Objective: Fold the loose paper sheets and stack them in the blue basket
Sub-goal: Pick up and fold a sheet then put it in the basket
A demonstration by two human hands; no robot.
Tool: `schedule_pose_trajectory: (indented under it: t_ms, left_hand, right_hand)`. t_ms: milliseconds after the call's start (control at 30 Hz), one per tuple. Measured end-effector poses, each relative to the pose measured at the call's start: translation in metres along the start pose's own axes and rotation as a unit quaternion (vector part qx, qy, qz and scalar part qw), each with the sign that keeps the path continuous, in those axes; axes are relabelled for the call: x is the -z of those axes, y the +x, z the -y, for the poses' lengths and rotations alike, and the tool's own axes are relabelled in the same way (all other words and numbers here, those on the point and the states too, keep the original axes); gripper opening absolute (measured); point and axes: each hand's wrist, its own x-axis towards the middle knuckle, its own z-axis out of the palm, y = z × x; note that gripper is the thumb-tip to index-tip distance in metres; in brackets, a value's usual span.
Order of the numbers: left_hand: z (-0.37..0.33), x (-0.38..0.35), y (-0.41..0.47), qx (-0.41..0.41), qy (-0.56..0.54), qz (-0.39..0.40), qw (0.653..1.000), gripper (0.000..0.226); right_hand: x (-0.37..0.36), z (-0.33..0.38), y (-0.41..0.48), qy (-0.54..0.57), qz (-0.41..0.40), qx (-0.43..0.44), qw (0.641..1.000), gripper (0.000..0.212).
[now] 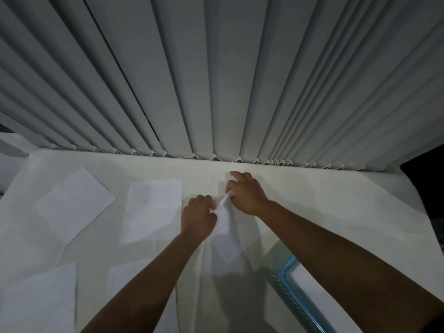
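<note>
1. left hand (198, 212) is curled and pinches the left edge of a sheet (225, 229) mid-table.
2. right hand (245, 193) has thumb and fingers closed on the sheet's top end, index finger stretched forward.
3. the sheet is lifted and creased between the two hands. its near end trails down onto the cloth (312, 200), and the hands are almost touching.
4. four loose sheets lie flat on the cloth to the left of the hands: far left (77, 203), middle (153, 207), near left (40, 296) and near middle (134, 280), the last partly under the left forearm.
5. the basket (286, 277) is at the near right, only its blue rim corner in view and partly behind the right forearm. something white lies inside, but i can't tell if it's folded paper.
6. grey blinds (216, 80) hang behind the table's far edge.
7. dim light, so the fold lines are hard to read.
</note>
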Motion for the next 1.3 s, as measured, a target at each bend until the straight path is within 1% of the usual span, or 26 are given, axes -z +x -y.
schedule_pose_trajectory:
  t_ms: [33,67,133,200,300,467,567,633,700,733,833,900,933,1000,1100,1167,1267,1300]
  left_hand:
    - [0.0,0.001,-0.002,-0.002,-0.011,0.004,1.0,0.02]
    - [0.0,0.002,-0.004,0.0,-0.031,0.011,0.999,0.02]
    - [0.002,0.003,-0.01,-0.016,-0.062,0.014,0.998,0.02]
    - [0.002,0.003,-0.018,-0.055,-0.072,0.01,0.996,0.024]
    - [-0.001,-0.002,-0.032,-0.108,-0.045,0.01,0.993,0.029]
    - [-0.001,-0.017,-0.059,-0.186,-0.017,0.028,0.982,0.025]
    - [0.0,-0.02,-0.067,-0.206,0.005,0.04,0.978,0.026]
    - [0.001,-0.019,-0.069,-0.193,0.005,0.055,0.98,0.029]
    - [0.0,-0.019,-0.07,-0.168,-0.005,0.068,0.983,0.034]
    - [-0.001,-0.019,-0.069,-0.155,-0.017,0.061,0.986,0.035]
    - [-0.003,-0.023,-0.06,-0.114,-0.038,0.002,0.993,0.027]
    - [-0.008,-0.026,-0.052,-0.084,-0.01,0.0,0.996,0.03]
    - [-0.01,-0.027,-0.048,-0.071,0.009,0.004,0.997,0.034]
    - [-0.018,-0.029,-0.042,-0.049,0.038,0.01,0.998,0.04]
    - [-0.026,-0.031,-0.033,-0.014,0.032,0.036,0.999,0.043]
    - [-0.028,-0.032,-0.027,-0.003,0.03,0.057,0.998,0.037]
    - [-0.03,-0.028,-0.02,0.016,0.054,0.101,0.993,0.015]
    - [-0.03,-0.026,-0.018,0.028,0.047,0.118,0.991,0.01]
  right_hand:
    - [0.003,-0.001,-0.001,-0.008,-0.015,0.008,1.0,0.025]
    - [0.006,-0.001,-0.003,-0.017,-0.028,0.014,0.999,0.022]
    - [0.011,-0.004,-0.01,-0.032,-0.044,0.022,0.998,0.022]
    - [0.013,-0.009,-0.021,-0.039,-0.061,0.032,0.997,0.023]
    - [0.015,-0.019,-0.041,-0.062,-0.082,0.047,0.994,0.024]
    - [0.008,-0.036,-0.078,-0.101,-0.041,0.048,0.993,0.029]
    - [-0.001,-0.043,-0.097,-0.115,0.001,0.033,0.993,0.033]
    - [-0.006,-0.047,-0.105,-0.116,0.036,0.021,0.992,0.035]
    - [-0.009,-0.049,-0.109,-0.119,0.049,0.014,0.992,0.035]
    - [-0.011,-0.049,-0.109,-0.124,0.044,0.01,0.991,0.035]
    - [-0.013,-0.045,-0.105,-0.126,0.001,-0.004,0.992,0.036]
    - [-0.016,-0.039,-0.101,-0.112,-0.018,0.007,0.993,0.04]
    - [-0.018,-0.036,-0.099,-0.109,-0.015,0.015,0.994,0.044]
    - [-0.023,-0.032,-0.096,-0.12,0.008,0.019,0.993,0.05]
    - [-0.03,-0.032,-0.093,-0.137,0.028,0.002,0.99,0.055]
    - [-0.031,-0.035,-0.092,-0.149,0.025,-0.014,0.988,0.057]
    - [-0.028,-0.043,-0.092,-0.171,0.025,-0.062,0.983,0.059]
    - [-0.025,-0.044,-0.093,-0.17,0.025,-0.079,0.982,0.059]
